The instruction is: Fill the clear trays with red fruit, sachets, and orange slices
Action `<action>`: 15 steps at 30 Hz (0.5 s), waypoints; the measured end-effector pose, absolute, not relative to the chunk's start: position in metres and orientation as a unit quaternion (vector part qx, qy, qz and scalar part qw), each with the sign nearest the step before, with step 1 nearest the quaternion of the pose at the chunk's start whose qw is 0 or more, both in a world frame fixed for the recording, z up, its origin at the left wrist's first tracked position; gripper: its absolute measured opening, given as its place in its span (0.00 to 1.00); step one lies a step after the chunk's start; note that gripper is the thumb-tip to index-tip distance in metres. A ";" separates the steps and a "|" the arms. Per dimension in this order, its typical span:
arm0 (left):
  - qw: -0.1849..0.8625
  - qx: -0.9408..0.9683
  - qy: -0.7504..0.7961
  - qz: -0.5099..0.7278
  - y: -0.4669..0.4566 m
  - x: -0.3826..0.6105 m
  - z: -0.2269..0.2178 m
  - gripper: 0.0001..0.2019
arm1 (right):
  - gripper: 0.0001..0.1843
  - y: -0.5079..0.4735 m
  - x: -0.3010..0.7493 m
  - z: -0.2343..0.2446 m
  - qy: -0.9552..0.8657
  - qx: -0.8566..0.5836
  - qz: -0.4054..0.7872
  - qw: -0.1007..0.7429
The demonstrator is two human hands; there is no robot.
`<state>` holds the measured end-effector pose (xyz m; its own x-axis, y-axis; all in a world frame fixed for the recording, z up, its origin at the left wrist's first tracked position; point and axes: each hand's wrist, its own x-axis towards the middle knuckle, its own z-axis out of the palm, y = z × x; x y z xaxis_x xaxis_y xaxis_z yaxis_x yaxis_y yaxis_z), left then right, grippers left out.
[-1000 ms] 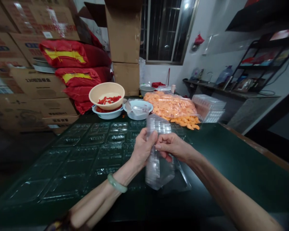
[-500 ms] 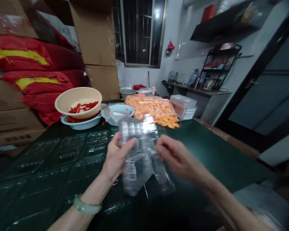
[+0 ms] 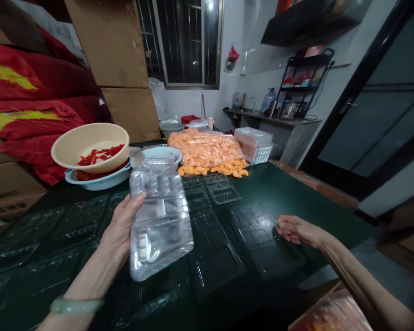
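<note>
My left hand (image 3: 119,232) grips a stack of clear plastic compartment trays (image 3: 158,220) and holds it upright above the dark green table (image 3: 296,193). My right hand (image 3: 295,230) is out to the right with its fingers curled, resting on a clear tray (image 3: 262,234) that lies flat on the table. Several more clear trays (image 3: 72,220) lie side by side across the tabletop.
A beige bowl with red pieces (image 3: 89,147) sits in a pale blue bowl. Beside it stand another blue bowl (image 3: 162,154), a bag of orange pieces (image 3: 207,149) and a stack of clear boxes (image 3: 255,142). Cardboard boxes (image 3: 117,59) and red sacks (image 3: 27,105) stand at the left.
My right hand has left the stack and moved right and down to the table, where a tray now lies. My left hand keeps the stack. The view has swung to the right.
</note>
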<state>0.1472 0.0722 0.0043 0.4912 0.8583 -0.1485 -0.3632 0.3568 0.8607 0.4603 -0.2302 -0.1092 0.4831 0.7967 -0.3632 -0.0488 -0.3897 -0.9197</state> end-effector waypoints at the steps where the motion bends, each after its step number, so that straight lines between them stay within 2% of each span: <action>1: 0.768 0.400 0.306 0.396 0.070 0.150 0.004 0.21 | 0.22 -0.224 0.461 -0.110 -0.264 -0.727 0.429 0.467; 7: 0.786 0.408 0.284 0.367 0.057 0.165 -0.004 0.20 | 0.07 -0.186 0.453 -0.100 -0.219 -0.817 0.387 0.367; 12: 0.790 0.429 0.265 0.349 0.046 0.171 -0.008 0.18 | 0.07 -0.172 0.447 -0.096 -0.198 -0.861 0.336 0.326; 15: 0.790 0.443 0.243 0.348 0.036 0.173 -0.009 0.18 | 0.08 -0.165 0.429 -0.072 -0.217 -0.879 0.255 0.339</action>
<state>0.1733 0.0357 -0.0090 0.6398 0.7648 -0.0760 -0.3333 0.3652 0.8693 0.4291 -0.1649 -0.0723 0.7753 0.5547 -0.3020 0.2084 -0.6761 -0.7067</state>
